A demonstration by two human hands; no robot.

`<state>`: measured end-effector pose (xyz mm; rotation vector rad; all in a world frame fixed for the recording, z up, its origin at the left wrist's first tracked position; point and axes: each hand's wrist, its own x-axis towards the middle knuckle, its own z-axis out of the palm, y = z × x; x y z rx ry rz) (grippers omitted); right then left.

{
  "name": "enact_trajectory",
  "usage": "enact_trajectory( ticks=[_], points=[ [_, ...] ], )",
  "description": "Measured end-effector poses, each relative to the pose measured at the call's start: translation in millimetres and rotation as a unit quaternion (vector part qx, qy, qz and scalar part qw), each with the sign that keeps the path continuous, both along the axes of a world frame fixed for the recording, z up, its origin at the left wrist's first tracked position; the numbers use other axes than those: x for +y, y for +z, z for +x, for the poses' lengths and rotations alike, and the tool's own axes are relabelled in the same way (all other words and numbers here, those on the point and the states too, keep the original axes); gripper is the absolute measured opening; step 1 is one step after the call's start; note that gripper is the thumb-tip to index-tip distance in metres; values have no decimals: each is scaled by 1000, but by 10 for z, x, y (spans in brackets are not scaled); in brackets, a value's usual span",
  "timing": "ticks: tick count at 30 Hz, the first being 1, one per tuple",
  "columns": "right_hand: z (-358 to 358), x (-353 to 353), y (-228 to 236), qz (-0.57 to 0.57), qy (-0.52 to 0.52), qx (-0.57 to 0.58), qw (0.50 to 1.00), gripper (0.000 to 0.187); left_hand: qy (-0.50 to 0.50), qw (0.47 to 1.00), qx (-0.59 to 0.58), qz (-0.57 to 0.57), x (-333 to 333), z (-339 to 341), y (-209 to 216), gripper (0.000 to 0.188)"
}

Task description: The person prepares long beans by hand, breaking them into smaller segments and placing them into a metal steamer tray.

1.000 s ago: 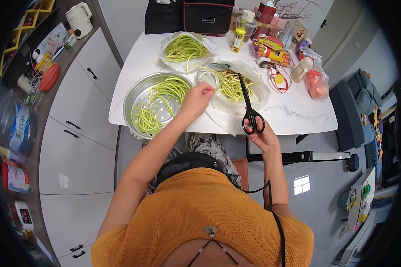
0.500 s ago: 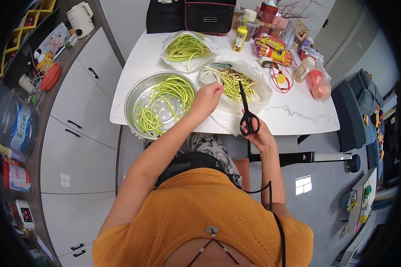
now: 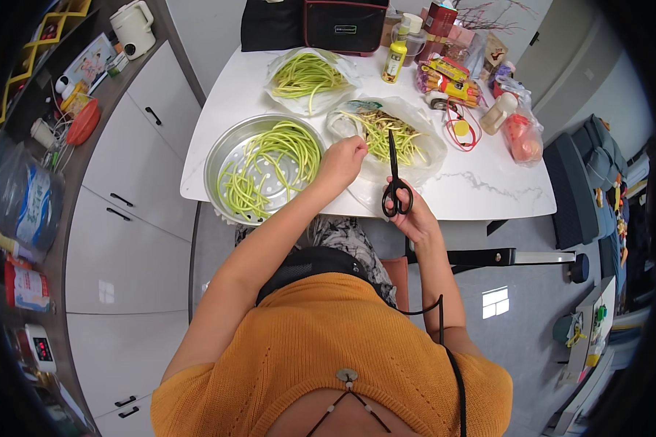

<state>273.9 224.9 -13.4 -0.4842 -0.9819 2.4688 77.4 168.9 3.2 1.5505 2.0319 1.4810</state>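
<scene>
My left hand (image 3: 344, 162) is closed in a pinch above the table, between a metal basin with holes (image 3: 210, 169) and an open plastic bag (image 3: 433, 154). Whatever its fingertips hold, if anything, is too small to make out. Black scissors (image 3: 394, 178) are gripped by the handles in my right hand (image 3: 420, 220), their blades pointing away from me over the bag. Cut stem pieces (image 3: 390, 138) lie in that bag. Long green stems (image 3: 290, 149), which look like garlic scapes, curl in the basin. Behind it, a second bag (image 3: 342, 71) holds more whole stems (image 3: 307, 77).
The white table (image 3: 503, 197) also carries a yellow bottle (image 3: 394, 60), packaged sausages (image 3: 448, 84), a red cord (image 3: 476, 130) and a bag with something red (image 3: 521, 137). At its back stands a dark box (image 3: 346, 28). Cabinets (image 3: 135, 240) line the left side.
My right hand and the scissors have shifted slightly left and nearer the left hand, with the blades turned more upright. My left hand stays pinched, almost in place.
</scene>
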Motion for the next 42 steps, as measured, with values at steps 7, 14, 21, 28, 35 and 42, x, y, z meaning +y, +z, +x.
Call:
enact_trajectory(
  ticks=[7, 14, 21, 28, 35, 42],
  points=[
    [-61, -11, 70, 94, -23, -91, 991, 24, 3, 1000, 8, 1, -4, -15, -10, 13],
    [-53, -5, 80, 269, -17, -175, 947, 31, 16, 999, 34, 9, -3, -29, -6, 14],
    [-44, -13, 167, 214, 4, -187, 959, 30, -19, 999, 30, 15, -21, -4, -29, 14],
    [-105, 42, 198, 254, -40, -227, 939, 35, -38, 998, 49, -4, -1, 7, -53, 12],
    [-167, 141, 210, 238, -116, -230, 936, 40, -18, 999, 33, 13, -7, -36, -64, 12],
    [-180, 39, 310, 516, -40, -313, 796, 52, -10, 997, 71, 31, -486, -232, 120, 12]
  ],
)
